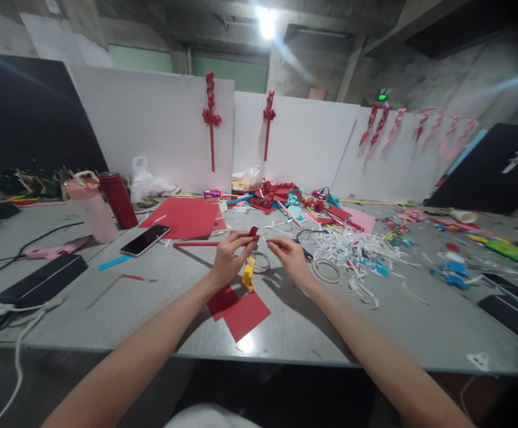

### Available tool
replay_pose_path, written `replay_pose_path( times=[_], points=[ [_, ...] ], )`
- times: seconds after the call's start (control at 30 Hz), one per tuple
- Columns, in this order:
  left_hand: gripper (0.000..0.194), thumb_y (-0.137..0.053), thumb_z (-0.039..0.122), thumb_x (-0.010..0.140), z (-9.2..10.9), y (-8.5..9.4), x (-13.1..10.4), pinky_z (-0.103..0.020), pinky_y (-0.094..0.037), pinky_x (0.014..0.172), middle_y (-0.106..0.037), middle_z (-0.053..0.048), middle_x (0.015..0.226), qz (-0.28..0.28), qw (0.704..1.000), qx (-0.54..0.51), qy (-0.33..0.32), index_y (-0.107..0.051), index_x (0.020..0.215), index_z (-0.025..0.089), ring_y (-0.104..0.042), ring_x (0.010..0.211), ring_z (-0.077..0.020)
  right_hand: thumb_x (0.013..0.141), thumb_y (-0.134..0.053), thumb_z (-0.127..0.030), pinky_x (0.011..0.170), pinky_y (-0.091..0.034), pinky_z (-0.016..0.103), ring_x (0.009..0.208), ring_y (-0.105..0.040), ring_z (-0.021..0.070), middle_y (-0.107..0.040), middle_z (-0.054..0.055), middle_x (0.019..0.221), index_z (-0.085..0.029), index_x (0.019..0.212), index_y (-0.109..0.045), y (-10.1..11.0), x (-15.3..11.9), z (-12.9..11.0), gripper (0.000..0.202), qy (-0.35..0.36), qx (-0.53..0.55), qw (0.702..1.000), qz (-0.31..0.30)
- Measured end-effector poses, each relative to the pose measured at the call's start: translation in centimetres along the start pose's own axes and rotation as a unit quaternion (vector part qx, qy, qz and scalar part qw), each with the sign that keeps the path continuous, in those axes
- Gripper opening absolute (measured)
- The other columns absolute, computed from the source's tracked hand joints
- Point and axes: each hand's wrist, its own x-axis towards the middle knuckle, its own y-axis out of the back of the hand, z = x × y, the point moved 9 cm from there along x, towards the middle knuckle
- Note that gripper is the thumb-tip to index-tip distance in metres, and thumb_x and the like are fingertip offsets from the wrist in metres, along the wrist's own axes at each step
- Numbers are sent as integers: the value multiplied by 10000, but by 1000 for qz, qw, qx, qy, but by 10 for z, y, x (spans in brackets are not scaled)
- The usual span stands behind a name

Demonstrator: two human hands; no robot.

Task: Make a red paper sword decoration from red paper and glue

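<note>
My left hand (230, 255) pinches a thin red stick (194, 244), which points left from the fingers. A small folded red paper piece (253, 231) stands up at its fingertips. Just to the right, my right hand (291, 258) is closed in a pinch; a tiny whitish bit shows at its fingertips, too small to name. Between and below the hands lie a tape roll (268, 262) and a yellow tool (248, 277), whose kind I cannot make out. Red paper pieces (248, 318) lie nearest me. A second tape roll (327, 271) rests beside my right wrist.
Shredded white paper strips (352, 246) are heaped at the right. A phone (145, 240), red sheets (183, 217), a pink bottle (90, 208) and a red flask (119, 200) stand or lie left. White panels (294, 142) with red paper ornaments (211, 116) rise behind.
</note>
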Motion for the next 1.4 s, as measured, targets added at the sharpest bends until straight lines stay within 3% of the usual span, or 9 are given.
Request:
replay_pose_path(
  times=[0.07,0.17,0.3,0.43,0.63,0.8,1.0,1.4],
  points=[
    [156,-634,287,974,6,-2,0,-369,-564,924,-743,-77,1083,-9,1000,-11,-14,-761,1043,226,-703,1031,-209,941,-646,-446,858,-494,348,914,-650,209,-730,74,987,-197,1010,-770,-9,-3,-20,287,1,154,988,-8],
    [146,-635,274,975,12,-4,-2,-368,-568,926,-742,-80,1080,-13,999,-23,-32,-747,1050,219,-703,1031,-205,867,-750,-421,818,-498,335,862,-649,201,-741,53,918,-201,899,-789,-18,-11,-34,225,-29,277,960,-4],
    [144,-677,294,951,8,-6,-6,-339,-585,873,-738,-61,1021,-7,1000,-21,-9,-691,1068,211,-715,957,-185,808,-808,-392,806,-496,334,851,-639,202,-739,45,894,-210,886,-807,-23,-19,-33,199,-70,335,940,13],
    [302,-748,331,898,0,-6,-10,-325,-598,866,-719,-53,1024,23,998,-45,31,-598,1129,209,-726,947,-177,791,-823,-377,843,-492,343,864,-633,198,-740,40,915,-224,901,-818,-25,-22,-31,188,-89,377,922,23],
    [393,-743,358,901,0,-11,-9,-361,-598,916,-721,-75,1090,-3,997,-68,45,-569,1224,219,-724,1017,-200,766,-840,-391,848,-493,343,871,-631,198,-744,36,923,-228,884,-812,-32,-23,-25,204,-122,418,900,14],
    [296,-600,326,999,9,-15,-7,-324,-593,892,-742,-73,1094,-50,994,-79,51,-611,1272,214,-727,989,-181,727,-866,-387,817,-498,341,812,-621,189,-729,23,855,-240,852,-804,-32,-23,-20,203,-153,428,890,16],
    [201,-608,303,980,8,-16,-4,-302,-616,800,-768,-68,1043,-39,991,-87,93,-708,1117,196,-742,919,-190,680,-883,-374,692,-452,309,701,-560,161,-685,7,750,-219,776,-777,-31,-24,-31,211,-161,430,888,-6],
    [115,-656,204,933,26,-2,-3,-249,-617,724,-788,-26,918,-6,1000,-19,-17,-742,1009,212,-737,780,-138,692,-827,-330,688,-406,292,687,-500,145,-597,-12,704,-211,693,-705,-29,-24,-42,171,-142,435,889,-30]
  ],
)
